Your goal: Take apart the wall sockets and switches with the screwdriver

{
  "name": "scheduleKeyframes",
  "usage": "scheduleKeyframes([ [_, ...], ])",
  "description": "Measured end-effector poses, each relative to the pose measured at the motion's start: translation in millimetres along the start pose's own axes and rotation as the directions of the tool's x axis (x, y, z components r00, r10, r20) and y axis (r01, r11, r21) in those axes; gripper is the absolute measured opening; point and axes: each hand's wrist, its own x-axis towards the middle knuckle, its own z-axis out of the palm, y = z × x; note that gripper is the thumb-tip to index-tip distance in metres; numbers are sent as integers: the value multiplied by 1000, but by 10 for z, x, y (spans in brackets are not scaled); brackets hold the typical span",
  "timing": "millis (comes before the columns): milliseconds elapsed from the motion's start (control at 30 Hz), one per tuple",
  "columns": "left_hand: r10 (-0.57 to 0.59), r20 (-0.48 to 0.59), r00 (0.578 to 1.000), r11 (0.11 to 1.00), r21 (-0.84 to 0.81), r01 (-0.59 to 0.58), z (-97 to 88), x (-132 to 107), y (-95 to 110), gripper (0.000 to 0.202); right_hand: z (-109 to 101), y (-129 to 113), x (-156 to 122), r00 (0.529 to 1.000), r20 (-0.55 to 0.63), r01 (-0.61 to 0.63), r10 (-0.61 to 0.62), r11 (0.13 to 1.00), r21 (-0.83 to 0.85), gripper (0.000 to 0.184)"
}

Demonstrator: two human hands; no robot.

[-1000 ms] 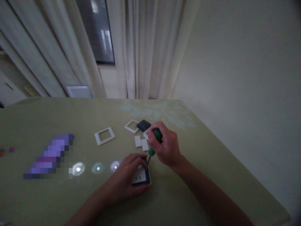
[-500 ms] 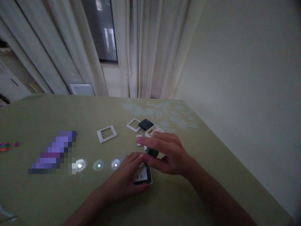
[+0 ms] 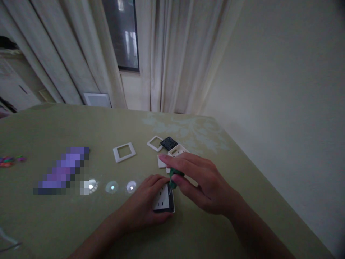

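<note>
A white wall socket (image 3: 161,201) with a dark border lies on the table, slots facing up. My left hand (image 3: 147,198) is closed around its left side, thumb along the near edge and fingers over the far edge. In my right hand (image 3: 201,180) is a screwdriver with a green handle (image 3: 174,176), held between thumb and fingers. Its thin shaft points down at the socket's right border; the tip's exact contact is hard to make out. Just beyond my right fingers lie small white plates (image 3: 161,162), partly covered by the hand.
Farther back are a white frame (image 3: 124,152), a second white frame (image 3: 152,143), a dark circuit board (image 3: 169,143) and a white open housing (image 3: 178,149). A pixelated purple object (image 3: 63,171) lies left, with colourful small items (image 3: 8,161) beyond. A wall stands at right.
My right hand has shifted slightly right and its fingers have loosened, showing more of the green handle and the shaft. The left hand stays on the socket. The view has shifted a little.
</note>
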Motion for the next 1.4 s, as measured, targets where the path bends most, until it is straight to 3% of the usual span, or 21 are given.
scheduleKeyframes([
  [100,0,-17,1000,1000,4,0,2,0,-22,70,9,0,-5,996,-68,45,-52,994,-105,38],
  [200,-5,-15,1000,1000,15,5,7,-3,-36,76,16,6,-2,999,31,12,-13,1000,22,45],
  [367,-23,-5,1000,1000,13,24,3,-15,-34,73,28,8,-3,991,-107,57,-77,983,-175,36],
  [467,-14,-9,1000,1000,24,14,-2,-16,-29,78,32,3,-2,1000,14,11,-10,1000,-20,44],
  [600,-12,-13,1000,999,32,12,-14,-7,-14,74,34,11,-7,992,-98,64,-81,985,-161,37],
  [733,-12,-4,1000,999,36,12,-16,-7,-9,75,8,-4,-7,1000,14,3,-3,1000,4,46],
  [900,-9,-4,1000,999,40,9,12,-21,-46,75,26,-5,-11,999,-36,-12,7,992,-123,49],
  [1000,0,-5,1000,999,41,0,24,-20,-67,82,52,18,-2,998,36,-42,42,999,-11,49],
  [1100,1,-14,1000,999,40,-1,16,-13,-54,76,62,40,0,999,-44,0,-5,992,-123,33],
  [1167,-2,-15,1000,999,37,2,4,-10,-33,71,51,43,-2,996,-77,28,-42,984,-177,34],
  [1300,1,-20,1000,999,48,0,-1,-11,-23,78,8,31,-5,1000,-14,5,-5,1000,28,43],
  [1400,2,-17,1000,999,39,-2,10,-13,-46,78,4,34,-13,997,-74,29,-36,995,-96,37],
])
